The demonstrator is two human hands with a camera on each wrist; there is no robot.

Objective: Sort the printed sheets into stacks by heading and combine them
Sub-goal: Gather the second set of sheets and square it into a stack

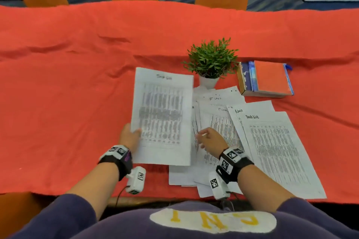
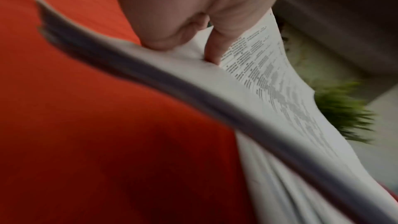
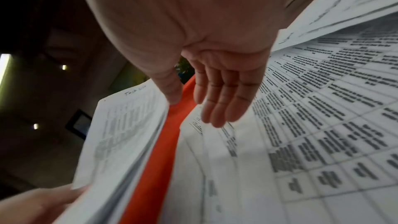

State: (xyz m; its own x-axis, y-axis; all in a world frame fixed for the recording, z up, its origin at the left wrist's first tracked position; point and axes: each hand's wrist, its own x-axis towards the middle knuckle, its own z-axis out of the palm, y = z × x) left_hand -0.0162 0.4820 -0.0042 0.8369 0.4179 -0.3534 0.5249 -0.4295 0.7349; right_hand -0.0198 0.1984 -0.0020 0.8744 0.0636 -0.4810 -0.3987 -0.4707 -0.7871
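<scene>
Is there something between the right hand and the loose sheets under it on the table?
Nothing visible. The right hand hovers open directly over the spread sheets, with no object between. The plant and books stand farther back. The left hand holds a separate sheet aside.

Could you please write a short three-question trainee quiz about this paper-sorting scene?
1. True or false: the left hand grips a printed sheet by its left edge.
2. Multiple choice: the right hand is (a) gripping the plant, (b) open over the spread sheets, (c) resting on the books.
3. Fill in: the white-potted plant stands to the left of the stacked ____.

Key: 1 true; 2 b; 3 books.
</scene>
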